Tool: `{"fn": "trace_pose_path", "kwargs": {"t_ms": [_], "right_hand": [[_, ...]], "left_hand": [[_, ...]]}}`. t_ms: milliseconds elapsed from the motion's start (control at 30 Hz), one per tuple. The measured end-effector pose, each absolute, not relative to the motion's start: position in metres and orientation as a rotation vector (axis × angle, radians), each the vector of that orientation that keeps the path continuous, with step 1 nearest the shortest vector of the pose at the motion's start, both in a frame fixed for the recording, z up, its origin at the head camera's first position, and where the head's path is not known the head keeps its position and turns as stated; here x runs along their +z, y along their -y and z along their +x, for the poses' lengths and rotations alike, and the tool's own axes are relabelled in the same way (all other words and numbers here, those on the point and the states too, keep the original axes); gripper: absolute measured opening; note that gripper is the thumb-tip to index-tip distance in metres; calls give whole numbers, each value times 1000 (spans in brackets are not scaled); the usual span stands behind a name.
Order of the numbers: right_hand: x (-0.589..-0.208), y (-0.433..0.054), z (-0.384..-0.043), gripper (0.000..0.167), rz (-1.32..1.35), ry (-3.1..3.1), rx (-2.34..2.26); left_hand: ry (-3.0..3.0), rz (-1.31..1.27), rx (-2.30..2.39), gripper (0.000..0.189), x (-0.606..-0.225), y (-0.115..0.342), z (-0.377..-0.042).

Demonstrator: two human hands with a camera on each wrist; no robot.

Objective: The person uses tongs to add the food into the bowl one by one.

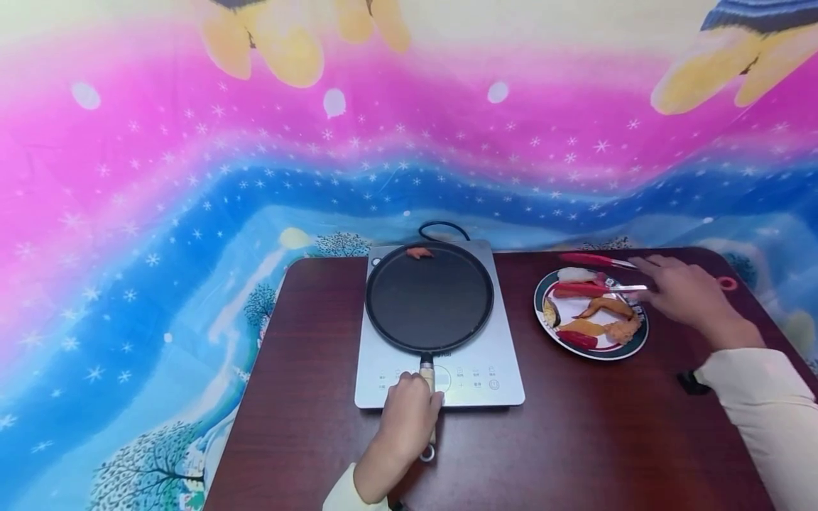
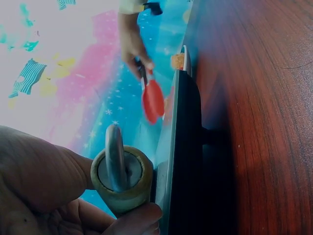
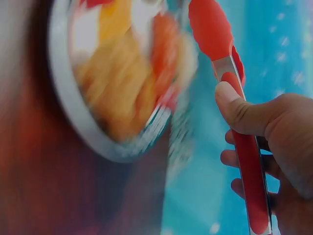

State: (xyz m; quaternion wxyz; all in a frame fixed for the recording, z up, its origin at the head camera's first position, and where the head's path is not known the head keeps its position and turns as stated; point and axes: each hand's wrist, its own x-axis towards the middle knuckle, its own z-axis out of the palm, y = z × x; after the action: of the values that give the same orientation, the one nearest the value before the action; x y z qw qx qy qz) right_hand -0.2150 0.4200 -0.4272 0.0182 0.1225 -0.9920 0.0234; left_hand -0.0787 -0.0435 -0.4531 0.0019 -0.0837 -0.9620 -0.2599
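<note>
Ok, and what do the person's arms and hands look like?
The left sleeve and right sleeve are both pale cream, and they end short of the hands. The left hand and right hand are bare, with no gloves. A small black piece sticks out by the right sleeve's edge; I can't tell exactly what it is.

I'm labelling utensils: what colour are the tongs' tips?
The tongs' tips are red, clearest in the right wrist view.

1. Head view: bright, even light, mostly sharp.
2. Left wrist: backdrop (image 2: 63, 58) washed out at upper left, deep shadow beneath the cooktop (image 2: 188, 127).
3. Right wrist: plate (image 3: 60, 68) and food (image 3: 117, 78) motion-blurred; tongs (image 3: 248, 166) sharper.
</note>
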Motion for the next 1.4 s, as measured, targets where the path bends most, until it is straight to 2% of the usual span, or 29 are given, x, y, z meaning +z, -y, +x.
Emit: {"fn": "trace_pose_path", "kwargs": {"t_ms": [267,633,1100,1400], "right_hand": [[-437,-446,-206,76,293,3115,87],[-430,-444,-218,71,284,3121,40],[-421,-442,-226,61,420,3046,-70],[-410,-425,-236,66,422,3077,-181]], "left_hand": [[3014,-243,-797,29,-451,47,-79],[3025,-255,-805,28,-454,44,-80],[3014,-261,-816,27,-454,42,-79],[3007,-268,-792,25,-456,42,-80]]}}
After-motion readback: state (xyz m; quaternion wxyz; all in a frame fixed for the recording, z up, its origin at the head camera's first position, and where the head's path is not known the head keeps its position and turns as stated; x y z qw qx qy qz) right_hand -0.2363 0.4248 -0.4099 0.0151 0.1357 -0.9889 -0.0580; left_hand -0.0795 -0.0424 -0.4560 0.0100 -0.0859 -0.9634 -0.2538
